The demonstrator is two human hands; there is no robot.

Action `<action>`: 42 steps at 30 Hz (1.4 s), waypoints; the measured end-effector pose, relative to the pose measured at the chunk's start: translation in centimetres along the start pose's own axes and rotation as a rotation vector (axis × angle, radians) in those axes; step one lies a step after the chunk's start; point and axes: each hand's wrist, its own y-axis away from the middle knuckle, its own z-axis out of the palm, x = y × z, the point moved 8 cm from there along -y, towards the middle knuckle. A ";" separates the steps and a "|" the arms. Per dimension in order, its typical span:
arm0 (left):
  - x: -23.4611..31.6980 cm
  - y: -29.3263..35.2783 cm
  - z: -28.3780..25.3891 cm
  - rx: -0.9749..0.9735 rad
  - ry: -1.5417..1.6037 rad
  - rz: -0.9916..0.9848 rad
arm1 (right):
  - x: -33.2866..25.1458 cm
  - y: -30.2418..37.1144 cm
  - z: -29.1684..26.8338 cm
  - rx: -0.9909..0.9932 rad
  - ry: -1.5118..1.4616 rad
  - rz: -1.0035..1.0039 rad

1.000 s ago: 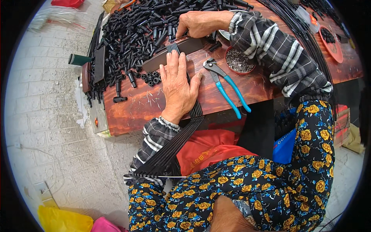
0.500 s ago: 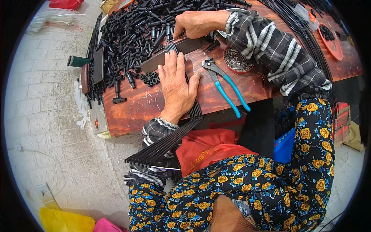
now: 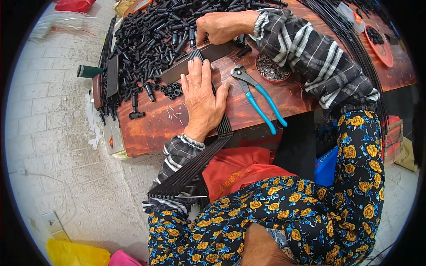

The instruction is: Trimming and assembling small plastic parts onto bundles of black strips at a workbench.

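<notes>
My left hand (image 3: 202, 99) lies flat, fingers stretched out, on a row of thin black rods (image 3: 224, 119) at the table. Their upper ends (image 3: 195, 54) look paler and cross a long dark brown bar (image 3: 197, 62). Beyond the table edge the rods bend at a row of small joints and fan out above my left sleeve. My right hand (image 3: 222, 29) is closed at the bar's far side, thumb and finger near the rod tips. Whatever its fingers pinch is hidden. Pliers with blue handles (image 3: 259, 102) lie to the right of my left hand.
A heap of black plastic fittings (image 3: 146, 48) covers the table's far left. Small metal bits fill a round red bowl (image 3: 271, 70) beside my right sleeve. More long black rods (image 3: 341, 35) lie at the right. A red apron or cloth (image 3: 239, 170) hangs over my lap.
My right hand has shifted slightly left along the bar. The free ends of the rods have dropped lower over my left sleeve. My left hand stays almost still.
</notes>
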 end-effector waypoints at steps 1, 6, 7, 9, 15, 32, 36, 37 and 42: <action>0.0 0.0 0.0 -0.001 0.000 0.001 | 0.1 0.0 0.0 0.020 -0.007 0.000; 0.1 -0.2 0.1 -0.001 0.001 0.006 | 1.1 -0.5 0.4 0.085 -0.037 -0.018; 0.0 -0.2 0.1 0.000 0.000 0.004 | 1.0 -0.6 0.4 0.105 -0.035 -0.022; 0.0 -0.2 0.1 0.001 0.004 0.005 | 1.0 -0.8 0.2 0.126 -0.031 -0.026; 0.2 -0.2 0.2 0.010 0.010 0.021 | -0.5 -1.7 -0.4 0.184 -0.044 -0.030; -1.0 -0.3 0.6 0.080 0.097 0.023 | -15.5 10.5 5.8 -0.065 -0.365 -0.472; -1.2 -0.4 1.1 0.086 0.111 0.056 | -14.9 9.9 8.8 0.329 -0.221 -0.447; -1.5 -0.4 0.8 0.103 0.173 0.058 | -16.0 10.3 7.6 0.351 -0.207 -0.481; -0.9 -1.5 -1.0 -0.110 0.941 -0.117 | -15.0 10.2 1.9 0.340 -0.386 -0.254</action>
